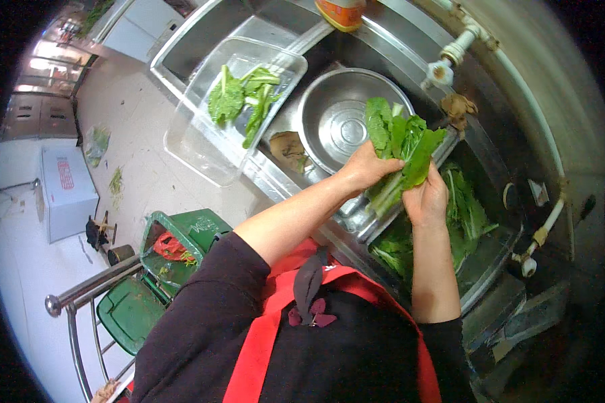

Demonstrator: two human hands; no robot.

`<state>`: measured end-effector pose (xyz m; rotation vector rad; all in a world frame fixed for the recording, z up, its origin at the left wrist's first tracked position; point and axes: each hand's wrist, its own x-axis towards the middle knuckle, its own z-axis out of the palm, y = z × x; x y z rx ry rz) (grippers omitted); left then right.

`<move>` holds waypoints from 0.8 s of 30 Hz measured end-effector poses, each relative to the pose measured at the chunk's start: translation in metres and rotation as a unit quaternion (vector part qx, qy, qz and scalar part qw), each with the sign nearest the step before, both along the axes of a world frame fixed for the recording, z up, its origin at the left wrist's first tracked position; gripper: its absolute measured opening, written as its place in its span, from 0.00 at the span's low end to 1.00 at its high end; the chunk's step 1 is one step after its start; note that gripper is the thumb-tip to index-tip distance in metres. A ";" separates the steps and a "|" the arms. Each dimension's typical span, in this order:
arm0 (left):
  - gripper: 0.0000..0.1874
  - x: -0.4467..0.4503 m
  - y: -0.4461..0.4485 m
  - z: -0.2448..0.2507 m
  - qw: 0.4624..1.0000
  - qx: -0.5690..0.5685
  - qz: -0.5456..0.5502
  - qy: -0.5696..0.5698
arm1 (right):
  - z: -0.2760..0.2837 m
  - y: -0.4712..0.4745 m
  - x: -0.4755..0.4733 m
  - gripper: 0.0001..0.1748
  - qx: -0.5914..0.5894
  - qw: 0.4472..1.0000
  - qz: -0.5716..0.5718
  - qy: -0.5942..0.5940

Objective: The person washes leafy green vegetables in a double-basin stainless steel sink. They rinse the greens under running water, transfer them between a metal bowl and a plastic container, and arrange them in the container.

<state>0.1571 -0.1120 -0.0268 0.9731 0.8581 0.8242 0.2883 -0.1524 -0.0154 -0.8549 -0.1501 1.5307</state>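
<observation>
My left hand grips a bunch of leafy greens, with its thumb laid over the stalks. From the other side my right hand holds the same bunch near a large outer leaf. The greens are above the divider between two sink basins, beside a round stainless steel bowl. Nothing lies in the visible part of the bowl. Below my right hand, more leafy greens lie in the right basin, partly hidden by my forearm. A clear plastic tub with several greens stands across the sink's left part.
White taps and a pipe run along the back wall. A brown cloth hangs over the divider's far end. An orange-labelled container stands at the back. Left on the floor are a green bin, lid open, a metal railing and a white box.
</observation>
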 end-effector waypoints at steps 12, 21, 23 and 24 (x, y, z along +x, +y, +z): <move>0.19 -0.095 0.076 0.077 0.979 0.137 0.070 0.137 | 0.058 0.084 -0.089 0.18 0.062 0.991 0.077 0.096; 0.17 -0.274 0.120 0.061 0.878 0.073 0.115 0.459 | 0.008 0.089 -0.110 0.23 0.081 0.888 0.278 -0.358; 0.18 -0.308 0.111 0.033 0.852 0.030 0.123 0.509 | -0.012 0.058 -0.087 0.21 0.045 0.891 0.292 -0.345; 0.18 -0.320 0.104 0.019 0.845 0.022 0.168 0.507 | -0.020 0.043 -0.075 0.20 0.021 0.899 0.280 -0.336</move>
